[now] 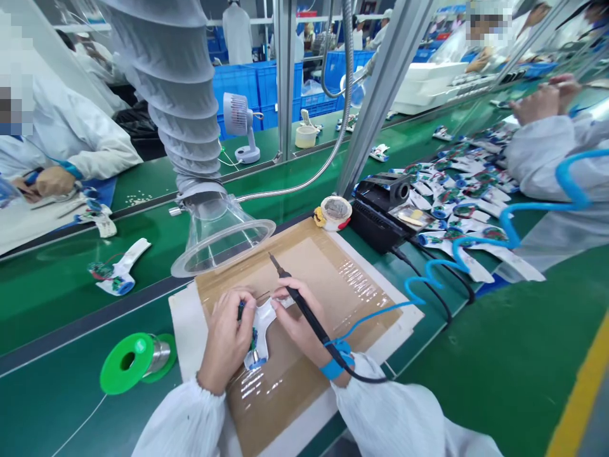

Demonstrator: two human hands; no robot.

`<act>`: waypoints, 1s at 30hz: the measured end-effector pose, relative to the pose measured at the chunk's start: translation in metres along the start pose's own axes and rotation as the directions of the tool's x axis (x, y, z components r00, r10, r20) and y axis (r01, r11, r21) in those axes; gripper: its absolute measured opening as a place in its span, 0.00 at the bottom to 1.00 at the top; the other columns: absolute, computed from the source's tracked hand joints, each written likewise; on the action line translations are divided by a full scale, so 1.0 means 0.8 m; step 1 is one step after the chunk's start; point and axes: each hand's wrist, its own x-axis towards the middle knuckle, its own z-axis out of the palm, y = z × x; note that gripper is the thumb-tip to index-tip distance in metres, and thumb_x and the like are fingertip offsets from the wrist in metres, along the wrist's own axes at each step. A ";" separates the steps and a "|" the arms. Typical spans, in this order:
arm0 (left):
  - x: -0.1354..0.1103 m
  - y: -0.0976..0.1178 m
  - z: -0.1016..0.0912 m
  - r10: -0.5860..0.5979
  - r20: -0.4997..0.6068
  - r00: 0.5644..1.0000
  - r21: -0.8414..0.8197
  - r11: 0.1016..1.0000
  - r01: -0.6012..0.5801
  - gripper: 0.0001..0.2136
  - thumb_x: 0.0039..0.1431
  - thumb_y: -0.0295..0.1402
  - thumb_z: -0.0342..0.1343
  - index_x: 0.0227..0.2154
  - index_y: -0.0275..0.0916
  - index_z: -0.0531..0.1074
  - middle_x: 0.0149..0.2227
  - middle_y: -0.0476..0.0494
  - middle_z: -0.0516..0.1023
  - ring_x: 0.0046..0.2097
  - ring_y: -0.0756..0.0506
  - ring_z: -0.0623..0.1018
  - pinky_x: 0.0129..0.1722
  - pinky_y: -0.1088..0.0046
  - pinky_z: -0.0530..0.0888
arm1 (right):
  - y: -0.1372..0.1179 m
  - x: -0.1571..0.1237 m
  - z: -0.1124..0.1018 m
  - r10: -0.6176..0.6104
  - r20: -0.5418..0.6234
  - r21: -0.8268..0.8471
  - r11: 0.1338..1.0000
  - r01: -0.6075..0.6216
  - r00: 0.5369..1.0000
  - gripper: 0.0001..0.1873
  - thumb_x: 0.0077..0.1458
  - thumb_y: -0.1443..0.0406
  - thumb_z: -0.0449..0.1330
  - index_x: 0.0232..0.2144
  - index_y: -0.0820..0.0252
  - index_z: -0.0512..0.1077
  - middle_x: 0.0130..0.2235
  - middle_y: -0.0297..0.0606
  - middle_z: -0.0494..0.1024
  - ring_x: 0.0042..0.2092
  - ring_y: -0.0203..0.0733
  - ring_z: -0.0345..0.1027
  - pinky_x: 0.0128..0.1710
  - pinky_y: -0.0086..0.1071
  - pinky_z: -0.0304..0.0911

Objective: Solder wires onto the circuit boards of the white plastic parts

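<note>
A small white plastic part with a green circuit board and wires [261,330] lies on a taped cardboard mat [328,279] in front of me. My left hand [226,336] is closed on its left side, fingers curled over the board. My right hand [299,320] grips a black soldering iron [297,298] like a pen, its tip pointing up and away, while the fingertips also touch the part's top. A blue wrist strap [337,358] with a coiled blue cord sits on my right wrist.
A clear fume-extractor funnel [221,238] on a grey ribbed hose hangs just behind the mat. A green solder spool [136,362] lies to the left, a black soldering station [380,206] and tape roll [335,212] to the right. Several white parts are piled at right; other workers sit nearby.
</note>
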 end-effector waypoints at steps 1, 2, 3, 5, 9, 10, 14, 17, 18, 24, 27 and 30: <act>-0.001 0.000 0.000 0.011 0.004 1.000 -0.005 1.000 -0.011 0.09 0.70 0.37 0.46 0.36 0.42 0.69 0.46 0.44 0.79 0.50 0.43 0.76 0.50 0.63 0.69 | 0.000 0.000 0.002 0.000 -0.003 0.006 1.000 0.000 1.000 0.17 0.60 0.67 0.62 0.51 0.51 0.71 0.38 0.35 0.83 0.43 0.43 0.78 0.51 0.40 0.70; -0.001 0.001 0.001 0.021 0.008 1.000 -0.007 1.000 -0.021 0.09 0.70 0.36 0.46 0.36 0.42 0.69 0.46 0.44 0.79 0.51 0.43 0.76 0.50 0.63 0.68 | 0.001 0.001 0.005 0.001 -0.010 0.012 1.000 -0.001 1.000 0.16 0.61 0.67 0.61 0.51 0.51 0.71 0.37 0.34 0.83 0.43 0.43 0.78 0.50 0.39 0.70; -0.001 0.001 0.000 0.029 0.012 0.999 -0.010 1.000 -0.029 0.08 0.70 0.36 0.47 0.36 0.42 0.68 0.46 0.44 0.79 0.51 0.43 0.75 0.51 0.63 0.68 | 0.001 0.001 0.007 0.005 -0.019 0.019 1.000 -0.004 1.000 0.15 0.61 0.67 0.61 0.51 0.51 0.71 0.37 0.34 0.82 0.42 0.42 0.78 0.50 0.39 0.70; -0.002 0.001 0.000 0.038 0.018 0.999 -0.018 0.999 -0.037 0.08 0.70 0.36 0.47 0.36 0.42 0.68 0.46 0.44 0.78 0.52 0.43 0.75 0.51 0.62 0.68 | 0.000 0.002 0.009 0.018 -0.033 0.039 0.999 -0.016 0.999 0.15 0.61 0.67 0.61 0.51 0.51 0.72 0.36 0.32 0.82 0.41 0.41 0.77 0.49 0.38 0.70; -0.002 0.001 -0.001 0.037 0.022 0.999 -0.031 0.999 -0.037 0.07 0.70 0.35 0.47 0.36 0.43 0.68 0.46 0.43 0.78 0.53 0.42 0.74 0.52 0.62 0.68 | -0.004 0.004 0.009 0.057 -0.055 0.083 0.995 -0.052 0.997 0.15 0.60 0.67 0.62 0.50 0.51 0.71 0.36 0.31 0.82 0.41 0.40 0.77 0.50 0.37 0.69; -0.002 0.001 -0.001 0.036 0.023 0.999 -0.032 0.999 -0.035 0.07 0.70 0.36 0.47 0.36 0.43 0.68 0.46 0.43 0.78 0.53 0.42 0.74 0.52 0.62 0.68 | -0.005 0.005 0.008 0.068 -0.056 0.092 0.994 -0.062 0.996 0.15 0.60 0.68 0.62 0.50 0.52 0.71 0.36 0.32 0.81 0.41 0.40 0.77 0.50 0.37 0.70; -0.002 0.002 -0.001 0.048 0.021 0.999 -0.037 0.998 -0.047 0.07 0.70 0.36 0.47 0.36 0.43 0.68 0.46 0.44 0.78 0.53 0.42 0.74 0.52 0.62 0.67 | -0.006 0.008 0.008 0.100 -0.051 0.152 0.984 -0.091 0.994 0.15 0.60 0.68 0.63 0.49 0.53 0.72 0.35 0.31 0.81 0.40 0.39 0.76 0.50 0.36 0.70; -0.003 0.001 -0.001 0.061 0.017 0.998 -0.041 0.997 -0.060 0.07 0.70 0.35 0.48 0.36 0.43 0.68 0.45 0.45 0.77 0.53 0.43 0.74 0.52 0.63 0.66 | -0.007 0.008 0.007 0.101 -0.042 0.198 0.976 -0.091 0.994 0.15 0.59 0.69 0.63 0.48 0.53 0.71 0.35 0.30 0.81 0.40 0.38 0.76 0.50 0.35 0.71; -0.003 0.001 0.000 0.061 0.019 0.998 -0.039 0.997 -0.060 0.07 0.70 0.35 0.48 0.37 0.43 0.68 0.46 0.45 0.77 0.52 0.43 0.74 0.52 0.63 0.66 | -0.008 0.008 0.007 0.096 -0.036 0.208 0.974 -0.086 0.995 0.15 0.59 0.70 0.63 0.48 0.53 0.72 0.34 0.30 0.81 0.40 0.38 0.76 0.50 0.34 0.71; -0.005 -0.002 0.003 0.043 -0.001 0.999 -0.002 0.999 -0.043 0.06 0.70 0.34 0.48 0.37 0.43 0.69 0.43 0.47 0.78 0.48 0.44 0.75 0.48 0.64 0.66 | -0.011 0.007 0.006 0.079 -0.002 0.221 0.972 -0.076 0.997 0.15 0.59 0.68 0.63 0.48 0.52 0.72 0.35 0.31 0.81 0.40 0.38 0.77 0.47 0.34 0.72; -0.004 0.000 0.003 0.067 -0.014 0.998 0.011 0.998 -0.067 0.05 0.69 0.33 0.50 0.36 0.43 0.69 0.40 0.47 0.78 0.48 0.44 0.75 0.48 0.64 0.66 | -0.011 0.008 0.006 0.072 -0.006 0.219 0.973 -0.069 0.997 0.14 0.60 0.69 0.63 0.48 0.52 0.71 0.35 0.31 0.81 0.40 0.38 0.77 0.48 0.34 0.72; -0.004 0.002 0.001 0.117 -0.021 0.993 0.017 0.993 -0.117 0.05 0.67 0.31 0.52 0.34 0.43 0.69 0.38 0.48 0.78 0.49 0.44 0.75 0.50 0.64 0.66 | -0.013 0.009 0.005 0.077 -0.008 0.198 0.977 -0.074 0.997 0.14 0.59 0.69 0.62 0.47 0.53 0.71 0.33 0.31 0.80 0.39 0.38 0.76 0.50 0.36 0.72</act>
